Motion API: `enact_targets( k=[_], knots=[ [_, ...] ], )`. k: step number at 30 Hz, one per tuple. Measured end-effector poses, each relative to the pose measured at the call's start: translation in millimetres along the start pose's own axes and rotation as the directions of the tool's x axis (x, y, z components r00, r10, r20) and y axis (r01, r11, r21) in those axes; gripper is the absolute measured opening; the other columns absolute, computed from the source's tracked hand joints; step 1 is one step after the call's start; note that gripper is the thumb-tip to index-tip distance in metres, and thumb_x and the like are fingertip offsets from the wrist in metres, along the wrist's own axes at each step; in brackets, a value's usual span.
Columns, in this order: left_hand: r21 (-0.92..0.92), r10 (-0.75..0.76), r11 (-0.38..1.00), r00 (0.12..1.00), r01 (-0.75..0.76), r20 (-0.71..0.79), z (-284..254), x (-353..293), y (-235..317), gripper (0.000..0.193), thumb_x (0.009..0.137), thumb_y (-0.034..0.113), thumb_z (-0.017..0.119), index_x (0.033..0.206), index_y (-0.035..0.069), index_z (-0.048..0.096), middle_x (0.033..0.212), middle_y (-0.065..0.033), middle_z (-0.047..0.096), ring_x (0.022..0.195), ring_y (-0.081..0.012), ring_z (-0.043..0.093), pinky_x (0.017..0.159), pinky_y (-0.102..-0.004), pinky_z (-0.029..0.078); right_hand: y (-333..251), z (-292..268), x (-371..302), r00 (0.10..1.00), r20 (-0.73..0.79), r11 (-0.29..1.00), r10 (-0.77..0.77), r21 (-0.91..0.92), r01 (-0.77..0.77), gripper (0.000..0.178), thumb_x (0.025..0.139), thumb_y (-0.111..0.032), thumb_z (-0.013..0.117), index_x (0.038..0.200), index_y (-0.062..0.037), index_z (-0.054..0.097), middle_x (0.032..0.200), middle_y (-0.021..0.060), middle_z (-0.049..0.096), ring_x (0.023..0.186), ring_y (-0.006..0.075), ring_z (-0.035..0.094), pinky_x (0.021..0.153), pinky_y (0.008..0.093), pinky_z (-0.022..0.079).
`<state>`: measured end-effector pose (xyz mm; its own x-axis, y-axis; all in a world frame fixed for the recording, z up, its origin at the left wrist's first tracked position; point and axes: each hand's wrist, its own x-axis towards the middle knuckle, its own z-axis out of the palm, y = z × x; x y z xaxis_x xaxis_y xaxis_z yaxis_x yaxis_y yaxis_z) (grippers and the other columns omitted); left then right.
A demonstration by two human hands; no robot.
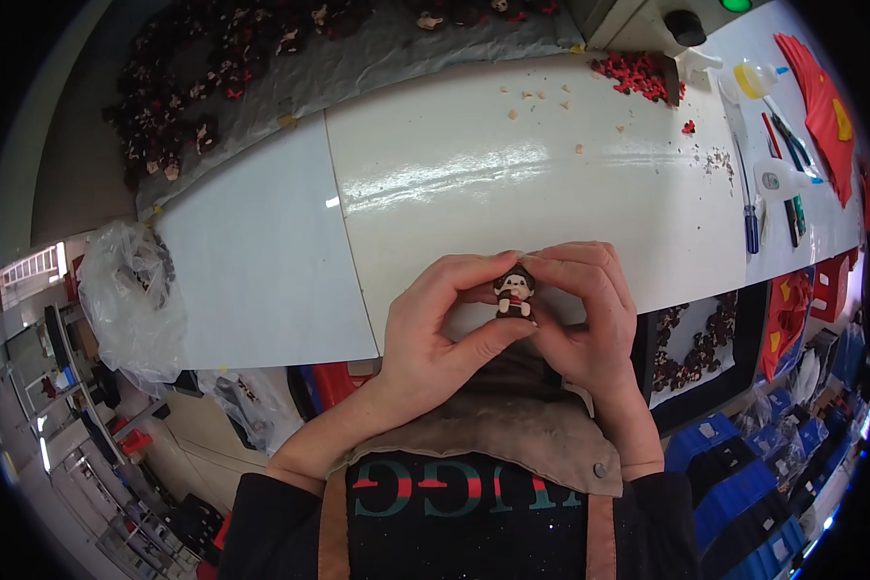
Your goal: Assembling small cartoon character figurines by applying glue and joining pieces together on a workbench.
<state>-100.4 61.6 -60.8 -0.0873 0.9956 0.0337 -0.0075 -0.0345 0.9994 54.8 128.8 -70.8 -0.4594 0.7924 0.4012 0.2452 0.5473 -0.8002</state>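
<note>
Between my two hands, above the near edge of the white table [435, 227], is a small brown toy figurine [514, 293] with a pale face and a bit of red at its middle. It stands upright, front toward me. My left hand [435, 324] grips it with the thumb at its base and the index finger at its top. My right hand [590, 314] closes on it from the other side, fingertips at the head and thumb near the lower side. The figurine's back is hidden.
Many brown figurines [203, 135] lie on a grey cloth at the back left. Small red parts [638, 75] are heaped at the back right, near a screwdriver [751, 230], a white bottle [781, 181] and red cloths [822, 116]. A plastic bag [130, 309] hangs at the left.
</note>
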Motion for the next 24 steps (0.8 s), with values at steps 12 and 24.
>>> enact_targets(
  k=[12, 24],
  knots=[
    [-0.259, -0.236, 0.929, 0.963, 0.263, 0.131, 26, 17, 14, 0.039, 0.089, 0.002, 0.057, 0.125, -0.002, 0.044, 0.117, -0.0083, 0.053, 0.107, -0.0132, 0.053, 0.092, -0.0263, 0.045, 16, -31, 6, 0.995, -0.095, 0.999, -0.042, 0.01, 0.043, 0.037, 0.057, -0.005, 0.076, 0.091, -0.0093, 0.06, 0.084, 0.0019, 0.06, 0.073, 0.0178, 0.058, 0.065, 0.03, 0.042],
    [-0.186, -0.295, 0.929, 0.945, 0.318, 0.143, 35, 21, 22, 0.035, 0.091, 0.001, 0.052, 0.125, -0.003, 0.044, 0.118, -0.0085, 0.052, 0.111, -0.0136, 0.05, 0.093, -0.0258, 0.044, 21, -45, 4, 0.995, -0.076, 0.997, -0.072, 0.031, 0.075, 0.037, 0.057, -0.002, 0.073, 0.091, -0.0076, 0.059, 0.084, 0.0046, 0.06, 0.074, 0.0206, 0.057, 0.066, 0.031, 0.043]
  ],
)
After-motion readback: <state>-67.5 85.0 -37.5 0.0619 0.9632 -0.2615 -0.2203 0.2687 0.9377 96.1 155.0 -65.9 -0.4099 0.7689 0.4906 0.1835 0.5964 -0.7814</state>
